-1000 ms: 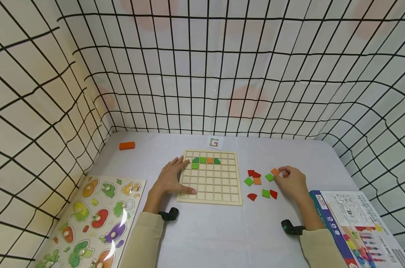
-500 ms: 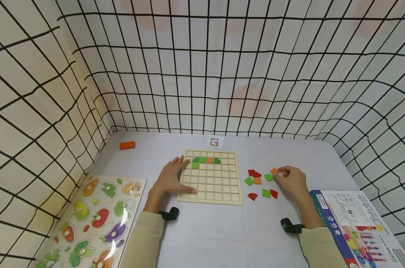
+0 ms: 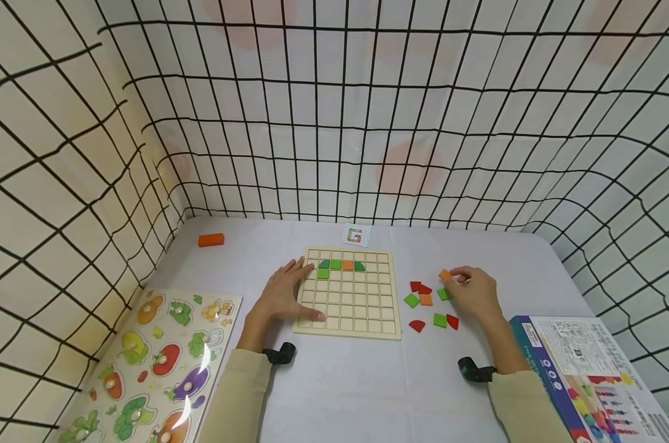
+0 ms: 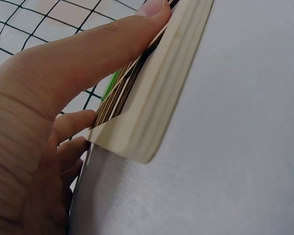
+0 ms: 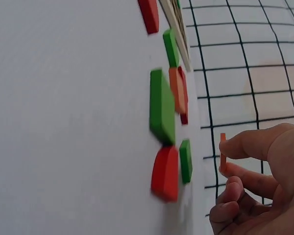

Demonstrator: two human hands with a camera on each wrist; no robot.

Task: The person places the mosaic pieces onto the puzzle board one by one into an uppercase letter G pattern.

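My right hand (image 3: 475, 295) pinches an orange square tile (image 3: 445, 275) between thumb and fingertip, held off the table in the right wrist view. Below and left of it lie loose pieces: green squares such as one green tile (image 3: 439, 320), another orange square (image 3: 425, 299) and several red quarter-round pieces (image 3: 417, 325). My left hand (image 3: 281, 294) rests on the left edge of a wooden grid board (image 3: 362, 307), thumb lying over the top, fingers spread along the side. Near the board's upper rows sit two dark green quarter-rounds (image 3: 359, 266), two green squares (image 3: 336, 264) and an orange square (image 3: 348, 265).
A small card (image 3: 356, 235) with a coloured G pattern lies behind the board. An orange block (image 3: 211, 240) stands at the back left. A vegetable puzzle board (image 3: 163, 332) lies at left, a printed box (image 3: 583, 344) at right. Black wire mesh (image 3: 340, 147) encloses the table.
My right hand has lifted the orange square tile and carried it slightly left, over the nearby green tile. The left hand stays in place on the board.
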